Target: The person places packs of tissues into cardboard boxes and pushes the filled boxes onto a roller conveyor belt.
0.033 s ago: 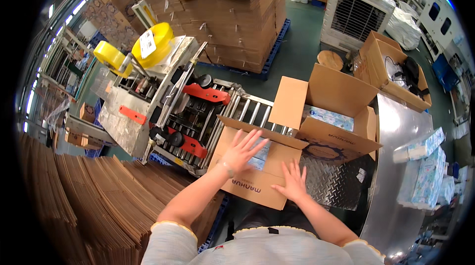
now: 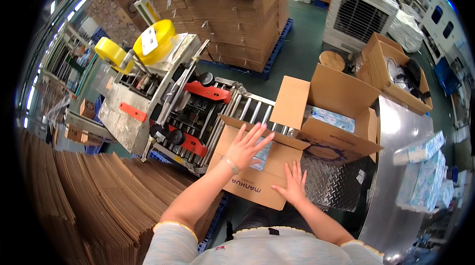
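Observation:
A brown carton (image 2: 266, 180) sits in front of me on the roller conveyor, its side flaps folded inward and its far flap raised. Through the gap between the flaps a blue-and-white pack (image 2: 261, 159) shows. My left hand (image 2: 243, 150) is over the left flap, fingers spread; whether it presses on the cardboard is hard to tell. Flat on the right-hand flap lies my right hand (image 2: 294, 186), fingers apart and holding nothing. Just beyond, to the right, stands a second carton (image 2: 341, 86) with its flaps up and blue-and-white packs (image 2: 330, 119) inside.
Left is a taping machine (image 2: 133, 109) with yellow tape rolls (image 2: 157, 42) and red guides (image 2: 208, 93). Flattened cartons (image 2: 99, 191) are stacked near left, more (image 2: 232, 27) on a pallet behind. A metal table (image 2: 396, 176) at right bears wrapped packs (image 2: 425, 171); a diamond-plate platform (image 2: 334, 183) adjoins it.
My left hand has shifted slightly up and to the right over the carton. My right hand stays in nearly the same place. The whole view has moved a little.

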`<state>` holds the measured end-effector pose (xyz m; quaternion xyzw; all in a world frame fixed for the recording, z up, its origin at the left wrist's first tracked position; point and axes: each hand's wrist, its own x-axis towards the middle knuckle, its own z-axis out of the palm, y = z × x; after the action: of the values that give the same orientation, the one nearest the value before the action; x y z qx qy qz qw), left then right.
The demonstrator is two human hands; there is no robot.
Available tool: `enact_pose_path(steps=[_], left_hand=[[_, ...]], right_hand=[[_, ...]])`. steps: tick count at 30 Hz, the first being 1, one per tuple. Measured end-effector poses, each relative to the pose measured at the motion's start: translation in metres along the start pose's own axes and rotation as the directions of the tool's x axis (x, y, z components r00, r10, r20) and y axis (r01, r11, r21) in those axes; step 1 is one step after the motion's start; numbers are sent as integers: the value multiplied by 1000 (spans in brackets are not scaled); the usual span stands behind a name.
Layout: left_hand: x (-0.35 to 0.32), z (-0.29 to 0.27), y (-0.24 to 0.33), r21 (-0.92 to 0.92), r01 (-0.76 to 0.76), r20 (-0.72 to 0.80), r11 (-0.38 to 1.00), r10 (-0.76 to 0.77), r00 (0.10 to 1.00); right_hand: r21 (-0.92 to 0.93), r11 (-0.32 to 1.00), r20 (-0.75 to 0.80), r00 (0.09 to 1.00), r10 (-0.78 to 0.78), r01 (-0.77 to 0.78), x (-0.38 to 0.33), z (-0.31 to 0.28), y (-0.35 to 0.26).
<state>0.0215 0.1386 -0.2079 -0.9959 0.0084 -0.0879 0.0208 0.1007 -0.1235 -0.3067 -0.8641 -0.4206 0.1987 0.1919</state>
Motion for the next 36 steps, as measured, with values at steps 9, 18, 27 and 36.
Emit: enact_pose_path(steps=[9, 18, 27, 36], left_hand=[[-115, 84, 57, -211, 444, 259, 871, -388, 885], [-82, 103, -86, -165, 331, 193, 929, -299, 934], [-95, 137, -224, -97, 623, -10, 776, -627, 779], [-158, -204, -23, -76, 551, -460, 831, -519, 720]], right_hand=[[798, 570, -86, 899, 429, -196, -8, 63, 12], [985, 136, -4, 769, 639, -108, 108, 101, -71], [727, 679, -257, 877, 406, -101, 275, 124, -138], [826, 562, -217, 944, 248, 42, 392, 179, -164]])
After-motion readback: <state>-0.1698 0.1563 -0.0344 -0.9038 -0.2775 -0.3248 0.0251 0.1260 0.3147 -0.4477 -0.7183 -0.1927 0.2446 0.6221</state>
